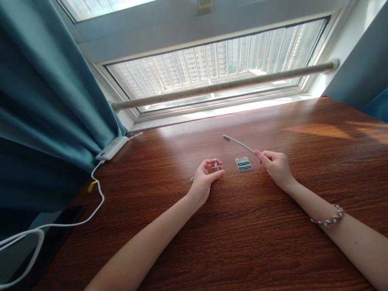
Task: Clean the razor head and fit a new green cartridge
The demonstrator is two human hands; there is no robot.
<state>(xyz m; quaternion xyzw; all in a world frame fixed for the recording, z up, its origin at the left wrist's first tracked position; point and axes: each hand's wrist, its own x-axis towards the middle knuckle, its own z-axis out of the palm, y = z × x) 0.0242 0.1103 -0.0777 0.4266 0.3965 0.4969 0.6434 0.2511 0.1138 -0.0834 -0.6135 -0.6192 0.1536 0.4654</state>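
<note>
My right hand (275, 166) is closed around the handle end of a toothbrush (241, 144). Its light, thin shaft points up and left, with dark bristles facing down at the far end. Between the fingers and thumb of my left hand (203, 178) is a small green-edged razor cartridge (216, 165). A clear plastic case (243, 164) lies on the table between both hands, with two green-and-dark cartridges in it. Just past the left side of my left hand, the end of a small grey object (192, 179) shows; the hand hides the rest.
The brown wood-grain table (230, 226) reaches to a window with a metal rail (224, 84) across it. At the left, a white power bank (112, 148) with a white cable (101, 198) lies beside the blue curtain (54, 89). A dark flat device (60, 226) sits at the lower left.
</note>
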